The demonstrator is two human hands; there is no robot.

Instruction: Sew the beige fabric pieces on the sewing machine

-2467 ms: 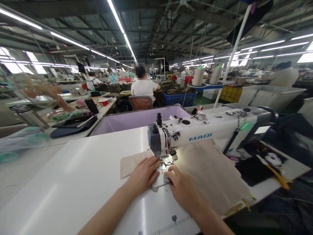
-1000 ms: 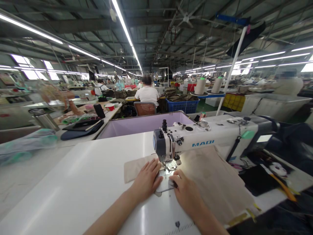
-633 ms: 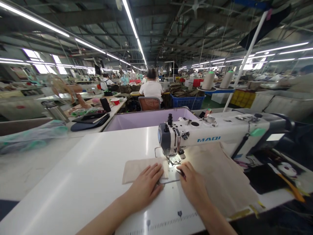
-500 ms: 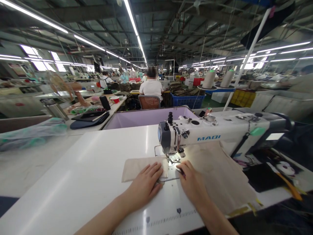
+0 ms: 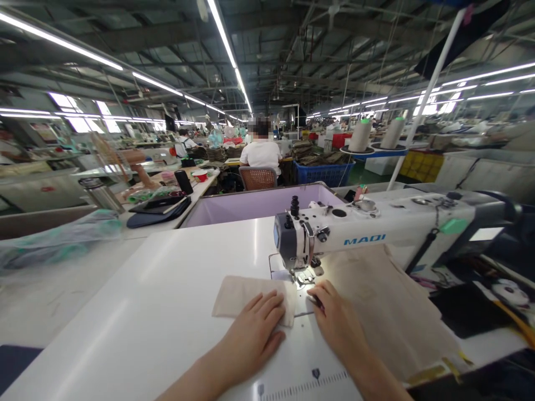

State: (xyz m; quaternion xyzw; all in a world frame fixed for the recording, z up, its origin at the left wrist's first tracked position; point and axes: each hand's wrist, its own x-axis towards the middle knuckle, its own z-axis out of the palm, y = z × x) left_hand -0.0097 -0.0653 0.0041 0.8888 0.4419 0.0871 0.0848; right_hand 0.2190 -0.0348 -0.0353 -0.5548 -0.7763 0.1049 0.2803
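My left hand [image 5: 257, 328] lies flat with its fingers stretched over the right part of a small beige fabric piece [image 5: 234, 295] on the white table. That piece sits just left of the needle area, slightly turned, its right end nearer to me. Close to the presser foot [image 5: 304, 277] of the white sewing machine [image 5: 363, 239], my right hand [image 5: 340, 323] is closed round a small dark tool [image 5: 317, 302] with a metal tip. Its kind is mostly hidden by the fingers. Under the machine arm, to the right, spreads a larger beige cloth [image 5: 384, 301].
Thread cones [image 5: 360, 135] stand on a rack behind the machine. A lilac-lined bin [image 5: 246, 201] borders the table's far edge. Black cloth [image 5: 463, 306] lies at right. On the left side table are a steel flask [image 5: 100, 195] and a phone [image 5: 183, 182]. A co-worker [image 5: 261, 153] sits ahead.
The small fabric piece has turned slightly, its right end shifting toward me under my left hand. My right hand stays by the presser foot with the tool. The camera view has moved a little.
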